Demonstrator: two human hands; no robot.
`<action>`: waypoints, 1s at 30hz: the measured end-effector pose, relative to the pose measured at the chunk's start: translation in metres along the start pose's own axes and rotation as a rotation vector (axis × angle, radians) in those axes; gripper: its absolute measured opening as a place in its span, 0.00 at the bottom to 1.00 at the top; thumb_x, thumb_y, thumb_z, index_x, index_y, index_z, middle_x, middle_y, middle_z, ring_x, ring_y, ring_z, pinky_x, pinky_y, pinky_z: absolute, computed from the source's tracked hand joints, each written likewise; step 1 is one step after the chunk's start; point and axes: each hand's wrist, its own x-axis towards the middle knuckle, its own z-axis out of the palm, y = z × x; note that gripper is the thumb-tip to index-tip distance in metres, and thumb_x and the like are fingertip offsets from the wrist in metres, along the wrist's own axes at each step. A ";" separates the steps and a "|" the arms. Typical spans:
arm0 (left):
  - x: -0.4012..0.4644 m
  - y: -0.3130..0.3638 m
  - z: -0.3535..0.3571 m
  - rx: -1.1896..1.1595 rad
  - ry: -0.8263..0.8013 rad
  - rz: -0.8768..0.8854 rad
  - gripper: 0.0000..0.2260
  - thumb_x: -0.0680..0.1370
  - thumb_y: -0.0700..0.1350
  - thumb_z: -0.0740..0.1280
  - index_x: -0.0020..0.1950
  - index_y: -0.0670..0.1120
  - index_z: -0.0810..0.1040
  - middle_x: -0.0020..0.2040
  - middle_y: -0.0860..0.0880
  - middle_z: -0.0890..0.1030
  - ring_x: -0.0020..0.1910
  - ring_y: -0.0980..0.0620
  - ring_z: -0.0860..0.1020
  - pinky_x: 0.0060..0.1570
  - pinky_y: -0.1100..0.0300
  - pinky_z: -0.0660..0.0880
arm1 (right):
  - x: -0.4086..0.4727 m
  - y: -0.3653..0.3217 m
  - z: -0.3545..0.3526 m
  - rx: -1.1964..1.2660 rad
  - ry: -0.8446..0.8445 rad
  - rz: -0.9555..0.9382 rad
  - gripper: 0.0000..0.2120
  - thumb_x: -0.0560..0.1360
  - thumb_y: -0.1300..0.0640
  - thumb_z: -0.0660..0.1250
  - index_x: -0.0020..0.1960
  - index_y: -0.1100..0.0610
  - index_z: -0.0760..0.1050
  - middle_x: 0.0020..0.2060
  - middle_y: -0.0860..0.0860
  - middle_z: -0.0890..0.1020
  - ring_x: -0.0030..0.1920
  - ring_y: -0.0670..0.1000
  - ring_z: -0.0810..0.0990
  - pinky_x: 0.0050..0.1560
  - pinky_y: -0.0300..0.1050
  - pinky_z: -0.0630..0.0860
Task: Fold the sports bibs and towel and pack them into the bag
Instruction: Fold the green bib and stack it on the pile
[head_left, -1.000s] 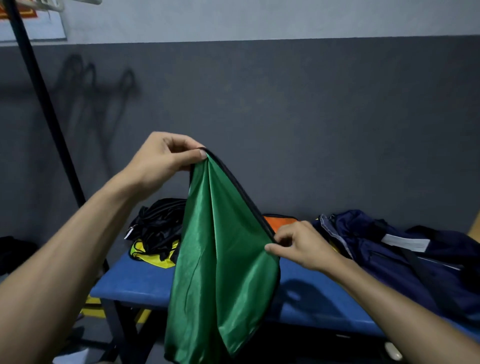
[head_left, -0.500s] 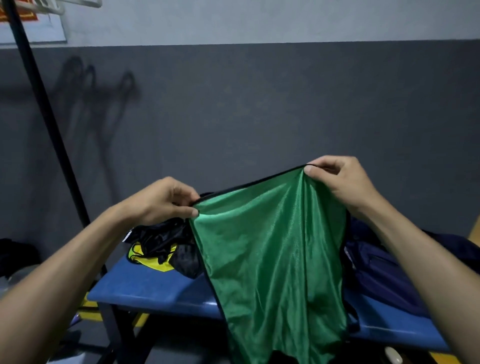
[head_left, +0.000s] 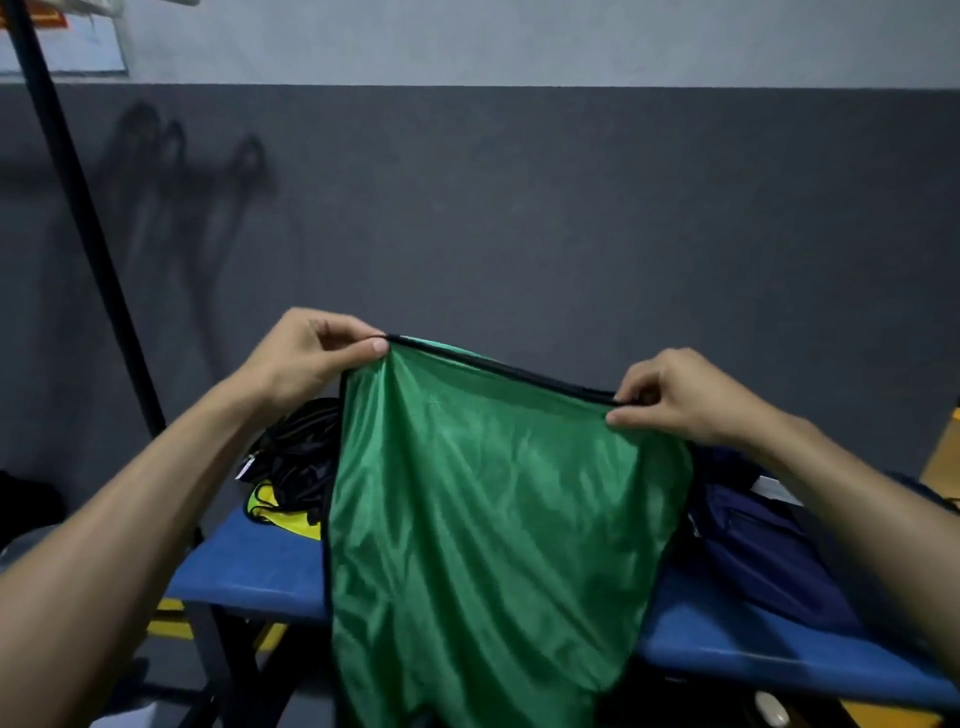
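A shiny green sports bib (head_left: 483, 519) with black trim hangs spread in front of me over the blue bench (head_left: 249, 571). My left hand (head_left: 306, 358) pinches its upper left corner. My right hand (head_left: 680, 395) pinches the black top edge at the upper right, slightly lower. Behind the bib on the left lies a heap of black cloth (head_left: 296, 457) on a yellow bib (head_left: 280, 514). The navy bag (head_left: 769, 551) lies on the bench at the right, partly hidden by the green bib and my right arm.
A dark slanted pole (head_left: 78, 208) rises at the left in front of the grey wall. The bench's black legs (head_left: 218, 654) stand below its left end. Yellow floor marking (head_left: 166, 621) shows under the bench.
My left hand has risen and my right hand has dropped a little, so the bib's top edge now slopes down to the right. The bib stays stretched between both hands.
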 end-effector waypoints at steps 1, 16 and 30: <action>0.002 0.004 0.003 0.022 0.021 0.031 0.06 0.74 0.42 0.74 0.48 0.42 0.86 0.43 0.47 0.86 0.41 0.59 0.82 0.48 0.68 0.78 | -0.003 0.001 0.008 -0.059 -0.042 -0.014 0.08 0.72 0.47 0.77 0.37 0.44 0.81 0.36 0.42 0.84 0.38 0.39 0.81 0.39 0.35 0.72; 0.003 -0.018 -0.022 0.556 -0.148 0.138 0.09 0.73 0.42 0.78 0.49 0.55 0.87 0.41 0.50 0.84 0.41 0.53 0.82 0.47 0.57 0.77 | -0.004 0.030 0.056 0.589 0.301 0.322 0.06 0.74 0.62 0.76 0.46 0.51 0.86 0.43 0.49 0.88 0.49 0.51 0.85 0.57 0.49 0.80; 0.002 -0.025 -0.013 0.276 -0.044 -0.033 0.04 0.75 0.45 0.74 0.46 0.45 0.86 0.42 0.52 0.87 0.42 0.61 0.82 0.47 0.69 0.76 | -0.014 0.037 0.021 -0.110 -0.036 -0.019 0.05 0.73 0.50 0.77 0.46 0.50 0.85 0.40 0.39 0.84 0.41 0.37 0.80 0.43 0.38 0.75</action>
